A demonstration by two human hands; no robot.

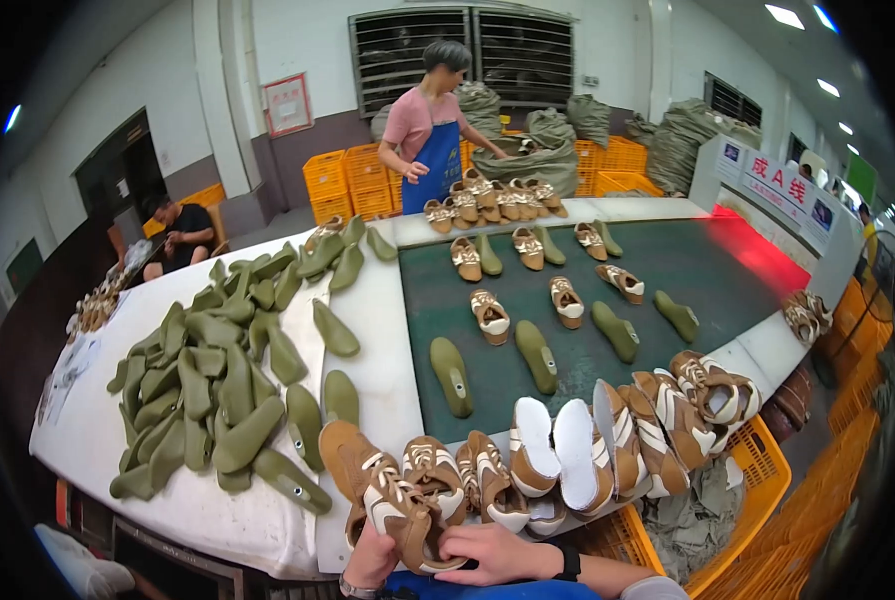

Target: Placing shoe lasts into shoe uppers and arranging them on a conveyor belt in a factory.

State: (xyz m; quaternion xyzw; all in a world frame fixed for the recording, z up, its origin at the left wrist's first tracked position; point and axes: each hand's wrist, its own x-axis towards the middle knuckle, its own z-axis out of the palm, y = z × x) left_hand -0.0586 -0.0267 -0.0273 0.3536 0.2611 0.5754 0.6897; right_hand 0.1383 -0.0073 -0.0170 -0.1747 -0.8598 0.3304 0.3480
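A brown sneaker [404, 512] with white laces and a white side stripe is held close in front of me. My left hand [370, 556] is closed around its left side. On the right, my right hand [494, 553] has its bent fingers at the shoe's opening; its fingertips are partly hidden inside. More brown-and-white sneakers [492, 480] stand in a row just beyond my hands. Some of these lean with their white soles [575, 460] turned up. A loose green shoe last [340, 397] lies beyond the held sneaker.
A heap of green shoe lasts [202, 375] covers much of the white table [372, 340] at left. Sneakers and lasts stand in pairs on the dark green conveyor belt [507, 370]. A yellow crate [764, 470] holds grey scraps. Across the belt, a person in a blue apron [434, 160] reaches into a sack.
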